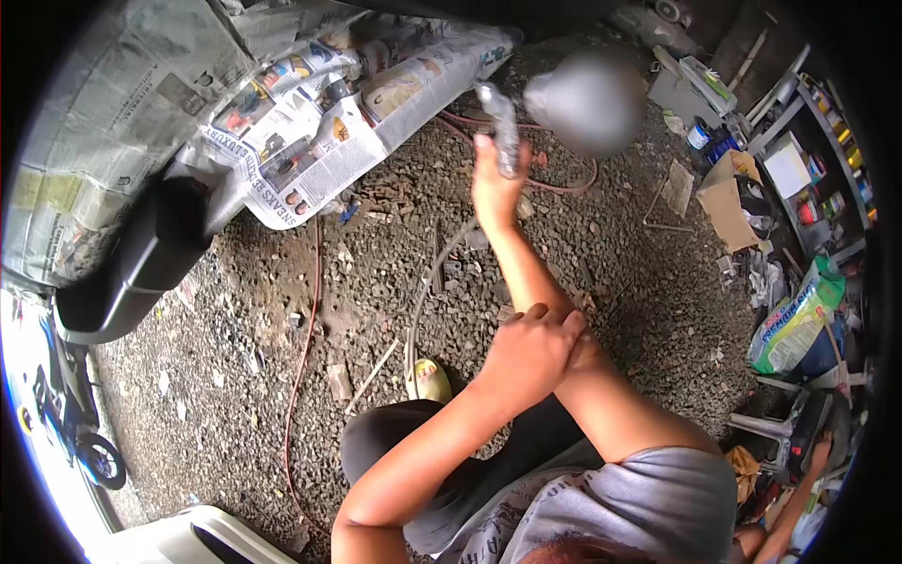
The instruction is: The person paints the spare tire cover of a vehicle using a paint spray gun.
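At one o'clock, the right hand (500, 193) is closed round a silver tool (505, 127), which points away from the body, toward twelve. The right forearm (534, 258) stretches up from the lower right, and between four and five o'clock the left hand (534, 352) is wrapped over it, fingers curled firmly across the skin near the elbow.

Just beyond the tool, at one o'clock, a round grey shape (587, 103) is so smeared that I cannot say what it is; it covers part of the gravel (629, 273) behind. A grey hose (420, 296) curves from below the right hand toward a yellow container (430, 382) at six, close by the dark-clad knee (390, 437). A pale stick (372, 378) lies just left of that container, and a red hose (303, 376) trails over the stones at eight.

From nine to twelve, newspaper sheets (319, 155) form a broad covering that closes off that side, with a black part (150, 254) jutting out at nine. A blue motorbike (58, 390) stands past it at eight. Between two and three sit a cardboard box (722, 202) and a crowded shelf (797, 193); a green-and-white bag (799, 315) leans just past three. At four, another person's hand (822, 453) shows.
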`<action>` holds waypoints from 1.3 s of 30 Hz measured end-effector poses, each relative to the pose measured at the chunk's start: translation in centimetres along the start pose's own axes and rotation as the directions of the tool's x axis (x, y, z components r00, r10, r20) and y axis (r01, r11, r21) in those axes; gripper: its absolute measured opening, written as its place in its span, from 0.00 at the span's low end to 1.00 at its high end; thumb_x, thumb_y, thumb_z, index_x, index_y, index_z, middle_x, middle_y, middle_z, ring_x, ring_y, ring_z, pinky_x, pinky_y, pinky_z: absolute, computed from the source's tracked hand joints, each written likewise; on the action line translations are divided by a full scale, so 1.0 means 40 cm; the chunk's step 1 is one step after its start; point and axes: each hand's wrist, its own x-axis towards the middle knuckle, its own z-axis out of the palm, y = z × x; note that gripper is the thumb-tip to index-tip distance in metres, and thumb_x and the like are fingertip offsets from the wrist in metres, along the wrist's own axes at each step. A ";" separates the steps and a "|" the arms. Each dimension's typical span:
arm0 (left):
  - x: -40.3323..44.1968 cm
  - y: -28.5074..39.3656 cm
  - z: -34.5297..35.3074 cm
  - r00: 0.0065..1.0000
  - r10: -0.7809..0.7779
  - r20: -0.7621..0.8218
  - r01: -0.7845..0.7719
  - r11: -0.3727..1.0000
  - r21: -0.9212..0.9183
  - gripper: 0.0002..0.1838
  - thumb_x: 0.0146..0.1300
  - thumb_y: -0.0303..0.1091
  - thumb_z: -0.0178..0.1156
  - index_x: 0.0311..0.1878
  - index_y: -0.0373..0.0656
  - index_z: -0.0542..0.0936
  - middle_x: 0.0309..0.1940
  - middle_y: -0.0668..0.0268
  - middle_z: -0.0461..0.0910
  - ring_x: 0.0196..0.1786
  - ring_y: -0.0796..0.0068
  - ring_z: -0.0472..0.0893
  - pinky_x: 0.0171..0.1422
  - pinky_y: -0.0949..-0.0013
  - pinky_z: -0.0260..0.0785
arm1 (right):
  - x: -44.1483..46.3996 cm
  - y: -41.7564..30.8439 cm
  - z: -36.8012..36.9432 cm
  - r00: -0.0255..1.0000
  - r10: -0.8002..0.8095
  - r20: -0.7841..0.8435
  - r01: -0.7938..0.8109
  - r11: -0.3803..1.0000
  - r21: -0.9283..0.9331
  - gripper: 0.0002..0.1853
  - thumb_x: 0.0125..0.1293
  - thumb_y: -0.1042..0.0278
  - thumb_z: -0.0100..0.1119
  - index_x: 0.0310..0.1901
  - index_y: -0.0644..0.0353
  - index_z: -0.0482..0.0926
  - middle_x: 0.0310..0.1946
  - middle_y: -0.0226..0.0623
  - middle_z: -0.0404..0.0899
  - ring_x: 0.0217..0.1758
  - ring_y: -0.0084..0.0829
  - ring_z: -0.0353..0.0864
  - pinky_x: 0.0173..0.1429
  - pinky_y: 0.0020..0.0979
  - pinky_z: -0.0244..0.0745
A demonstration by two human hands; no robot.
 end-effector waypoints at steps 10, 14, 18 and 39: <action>-0.034 -0.044 -0.007 0.991 -0.018 -0.132 0.033 0.993 0.110 0.09 0.67 0.38 0.64 0.44 0.43 0.82 0.32 0.63 0.83 0.39 0.61 0.84 0.41 0.58 0.80 | -0.025 0.025 0.100 0.906 -0.336 0.256 0.355 0.934 -0.031 0.20 0.66 0.62 0.74 0.52 0.60 0.77 0.36 0.32 0.83 0.36 0.23 0.81 0.42 0.28 0.79; -0.038 -0.044 -0.018 0.994 -0.020 -0.108 0.032 0.993 0.114 0.10 0.68 0.38 0.64 0.46 0.44 0.83 0.32 0.63 0.83 0.39 0.60 0.84 0.41 0.58 0.79 | 0.073 0.088 -0.004 0.958 -0.256 0.127 0.268 0.959 -0.093 0.18 0.66 0.64 0.74 0.49 0.60 0.76 0.32 0.28 0.79 0.31 0.21 0.75 0.37 0.28 0.75; -0.046 -0.060 -0.014 0.997 -0.031 -0.075 0.040 0.991 0.124 0.10 0.67 0.38 0.65 0.47 0.45 0.83 0.33 0.63 0.84 0.38 0.60 0.85 0.41 0.58 0.79 | 0.196 0.141 -0.118 0.966 -0.243 -0.092 0.212 0.941 -0.264 0.21 0.65 0.51 0.74 0.44 0.59 0.75 0.27 0.35 0.82 0.27 0.32 0.81 0.35 0.36 0.77; -0.004 -0.143 0.104 0.792 -0.245 0.559 0.144 0.965 0.218 0.15 0.70 0.43 0.58 0.48 0.41 0.80 0.41 0.49 0.84 0.50 0.45 0.83 0.56 0.47 0.75 | 0.037 -0.270 -0.273 0.882 -0.007 0.471 -0.055 0.992 0.117 0.25 0.74 0.59 0.59 0.71 0.43 0.73 0.57 0.38 0.83 0.21 0.13 0.71 0.17 0.15 0.68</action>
